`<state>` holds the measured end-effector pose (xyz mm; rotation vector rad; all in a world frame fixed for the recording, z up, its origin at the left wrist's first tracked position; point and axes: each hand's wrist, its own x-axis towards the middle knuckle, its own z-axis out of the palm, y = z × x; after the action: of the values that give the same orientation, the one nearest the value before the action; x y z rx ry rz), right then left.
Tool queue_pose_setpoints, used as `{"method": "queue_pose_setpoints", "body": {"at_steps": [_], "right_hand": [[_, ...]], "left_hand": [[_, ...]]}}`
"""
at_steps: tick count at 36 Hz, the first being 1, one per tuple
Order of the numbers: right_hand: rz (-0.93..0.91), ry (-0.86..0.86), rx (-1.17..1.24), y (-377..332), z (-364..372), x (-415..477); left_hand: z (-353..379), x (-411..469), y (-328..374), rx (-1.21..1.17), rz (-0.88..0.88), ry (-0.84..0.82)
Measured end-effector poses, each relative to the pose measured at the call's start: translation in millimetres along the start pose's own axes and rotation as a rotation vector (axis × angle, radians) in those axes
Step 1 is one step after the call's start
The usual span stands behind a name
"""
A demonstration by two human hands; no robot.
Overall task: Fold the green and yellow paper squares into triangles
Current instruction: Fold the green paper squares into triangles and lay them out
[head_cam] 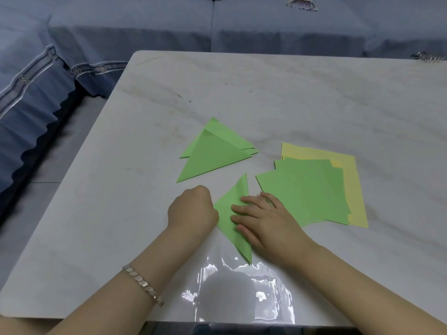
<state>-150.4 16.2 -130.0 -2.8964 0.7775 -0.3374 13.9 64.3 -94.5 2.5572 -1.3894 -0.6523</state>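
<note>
A green paper folded into a triangle (229,213) lies near the table's front middle. My right hand (266,223) rests flat on it, fingers spread, pressing it down. My left hand (193,209) is curled into a fist and touches the triangle's left corner. Two folded green triangles (212,155) lie stacked just beyond. To the right sits a pile of unfolded green squares (312,189) on top of yellow squares (350,180).
The white marble-pattern table (266,93) has a glossy reflective patch near its front edge. A blue sofa (96,32) runs behind and to the left. A spiral-bound notebook (430,58) lies at the table's far right corner.
</note>
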Motion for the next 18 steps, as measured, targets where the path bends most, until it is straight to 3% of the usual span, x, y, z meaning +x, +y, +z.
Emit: {"method": "queue_pose_setpoints", "body": {"at_steps": [5,7,10,14,18], "right_hand": [[0.012,0.019,0.011,-0.8,2.4,-0.9],[0.011,0.021,0.009,-1.3,3.0,-0.9],[0.006,0.016,-0.006,-1.8,3.2,-1.3],[0.012,0.0,-0.02,-2.1,3.3,-1.6],[0.016,0.0,-0.036,-4.0,2.0,-2.5]], "left_hand": [[1.0,-5.8,-0.7,0.192,0.115,0.094],[5.3,-8.2,-3.0,0.181,0.346,0.238],[22.3,-8.7,-10.8,0.144,0.632,0.303],[40.3,-12.5,-13.5,0.163,0.587,0.239],[46.4,-13.5,-10.1,0.174,0.597,0.341]]}}
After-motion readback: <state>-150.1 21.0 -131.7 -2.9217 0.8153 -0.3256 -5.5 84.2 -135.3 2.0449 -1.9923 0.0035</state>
